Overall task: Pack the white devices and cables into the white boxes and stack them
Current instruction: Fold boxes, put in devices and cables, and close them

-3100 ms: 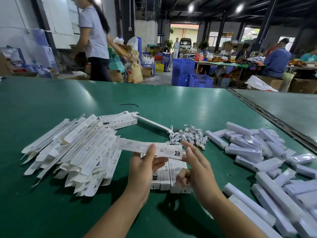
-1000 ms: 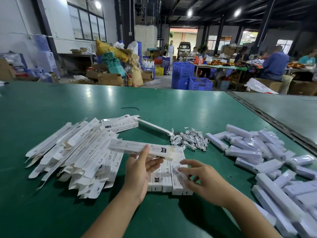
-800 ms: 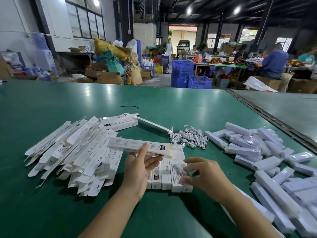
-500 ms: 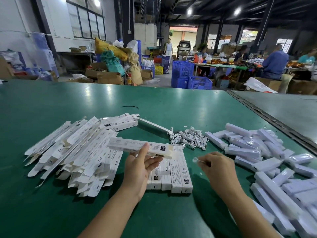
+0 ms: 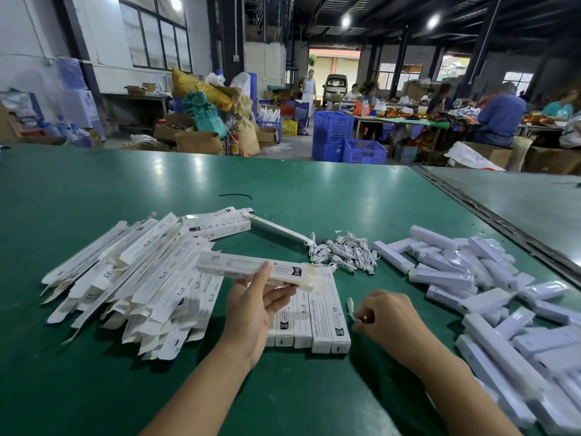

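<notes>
White box held over the bench near its front edge, pinched between thumb and fingers of left hand. Cable end pinched in the curled fingertips of right hand, beside packed boxes.

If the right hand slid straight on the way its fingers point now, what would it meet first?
Most likely the rightmost packed box of the row on the green table: the right hand, pinching a cable end, points left at it. Height is hard to judge.
</notes>
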Motion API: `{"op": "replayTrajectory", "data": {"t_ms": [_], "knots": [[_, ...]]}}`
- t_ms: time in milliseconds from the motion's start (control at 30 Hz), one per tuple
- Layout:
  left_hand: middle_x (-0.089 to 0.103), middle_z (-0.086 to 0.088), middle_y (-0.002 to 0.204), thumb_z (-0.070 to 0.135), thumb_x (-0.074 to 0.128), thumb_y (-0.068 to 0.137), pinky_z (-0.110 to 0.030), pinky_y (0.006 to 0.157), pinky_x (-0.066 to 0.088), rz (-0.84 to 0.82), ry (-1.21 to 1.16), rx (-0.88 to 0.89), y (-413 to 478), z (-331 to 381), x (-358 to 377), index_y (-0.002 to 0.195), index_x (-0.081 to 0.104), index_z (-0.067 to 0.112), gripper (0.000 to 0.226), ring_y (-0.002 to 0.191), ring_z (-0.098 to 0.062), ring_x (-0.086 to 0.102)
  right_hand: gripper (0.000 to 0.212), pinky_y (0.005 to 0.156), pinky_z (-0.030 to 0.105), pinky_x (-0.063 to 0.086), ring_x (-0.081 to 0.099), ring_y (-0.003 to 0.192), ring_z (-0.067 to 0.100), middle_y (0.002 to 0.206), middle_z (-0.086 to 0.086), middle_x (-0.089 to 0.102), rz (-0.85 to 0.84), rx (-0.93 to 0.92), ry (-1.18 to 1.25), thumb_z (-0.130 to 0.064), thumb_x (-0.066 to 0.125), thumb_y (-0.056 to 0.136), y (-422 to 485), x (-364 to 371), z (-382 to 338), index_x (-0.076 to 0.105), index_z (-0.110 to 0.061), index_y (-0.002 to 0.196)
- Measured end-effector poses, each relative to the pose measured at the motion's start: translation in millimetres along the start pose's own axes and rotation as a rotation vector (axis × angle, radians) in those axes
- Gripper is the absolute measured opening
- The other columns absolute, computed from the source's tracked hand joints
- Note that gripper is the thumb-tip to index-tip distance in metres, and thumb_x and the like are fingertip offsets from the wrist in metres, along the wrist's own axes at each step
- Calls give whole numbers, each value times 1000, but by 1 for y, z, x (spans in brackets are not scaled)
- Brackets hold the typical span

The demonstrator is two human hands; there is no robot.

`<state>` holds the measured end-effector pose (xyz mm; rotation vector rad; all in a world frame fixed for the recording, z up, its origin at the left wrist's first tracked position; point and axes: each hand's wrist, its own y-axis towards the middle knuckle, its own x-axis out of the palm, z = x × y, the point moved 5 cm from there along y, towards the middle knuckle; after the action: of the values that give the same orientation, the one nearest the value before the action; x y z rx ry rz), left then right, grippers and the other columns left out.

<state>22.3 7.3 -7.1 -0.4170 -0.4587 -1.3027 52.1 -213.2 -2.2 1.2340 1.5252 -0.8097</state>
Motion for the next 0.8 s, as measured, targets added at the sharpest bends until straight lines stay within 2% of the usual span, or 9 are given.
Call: {"op": "replayTrajectory", "data": {"t_ms": [100, 200, 267, 367, 467, 567, 633, 733, 800], "knots": [[74, -21, 96, 26, 59, 96, -28, 66, 59, 0, 2, -5, 0, -1, 0, 115, 58, 0, 33, 80, -27, 73, 27, 65, -2, 35, 61, 92, 1, 135, -5, 57, -75, -47, 40, -16, 76, 78, 2, 4, 3, 58, -27, 61], [74, -21, 95, 26, 59, 97, -27, 65, 58, 4, -5, -8, 1, -1, 0, 115, 58, 0, 32, 78, -27, 73, 8, 64, 1, 36, 60, 108, 1, 123, -10, 65, -75, -46, 41, -20, 75, 78, 5, 1, 6, 69, -17, 81], [74, -20, 93, 25, 59, 97, -27, 64, 58, 7, -9, -8, 1, -1, 0, 113, 58, 1, 29, 78, -27, 73, 22, 64, 1, 36, 62, 92, 6, 98, -20, 66, -101, -51, 13, -29, 76, 80, 6, 3, 8, 69, -17, 97], [75, -19, 93, 25, 59, 96, -27, 64, 58, 3, -8, -9, 1, -1, 0, 112, 58, 2, 28, 78, -27, 73, 16, 64, -2, 33, 50, 70, -15, 133, -29, 42, -142, -118, 7, -29, 77, 79, 4, 2, 4, 61, -26, 80], [75, -20, 95, 25, 59, 97, -27, 64, 58, 0, -4, -13, 1, -2, 1, 115, 58, 2, 29, 78, -26, 73, 20, 62, 3, 35, 52, 71, -17, 140, -31, 33, -154, -139, 11, -26, 75, 80, 7, 4, 5, 55, -27, 75], [75, -20, 95, 25, 59, 97, -27, 64, 58, 10, -1, -14, 2, -2, 1, 114, 58, 2, 28, 77, -26, 73, 23, 71, 13, 43, 61, 91, 4, 113, -14, 66, -144, -91, 40, -30, 72, 80, 8, 6, 9, 65, -18, 98], [74, -21, 96, 25, 60, 96, -27, 64, 58, 14, 1, -16, 2, -2, 1, 114, 58, 1, 30, 77, -27, 73, 18, 72, 16, 47, 64, 89, 9, 87, -12, 68, -125, -34, 96, -31, 75, 77, 9, 5, 12, 65, -21, 86], [74, -21, 97, 26, 60, 96, -27, 65, 58, 16, 7, -17, 2, -3, 1, 117, 57, 0, 33, 79, -28, 73, 22, 61, 8, 43, 59, 72, -2, 82, -11, 67, -88, 14, 121, -34, 80, 71, 7, 1, 14, 61, -28, 82], [74, -22, 98, 26, 59, 96, -27, 66, 58, 21, 10, -19, 2, -3, 1, 120, 56, -2, 37, 80, -28, 73, 35, 65, 8, 43, 60, 78, 1, 89, -11, 67, -65, 20, 106, -38, 81, 70, 5, -2, 15, 62, -31, 99]]}}
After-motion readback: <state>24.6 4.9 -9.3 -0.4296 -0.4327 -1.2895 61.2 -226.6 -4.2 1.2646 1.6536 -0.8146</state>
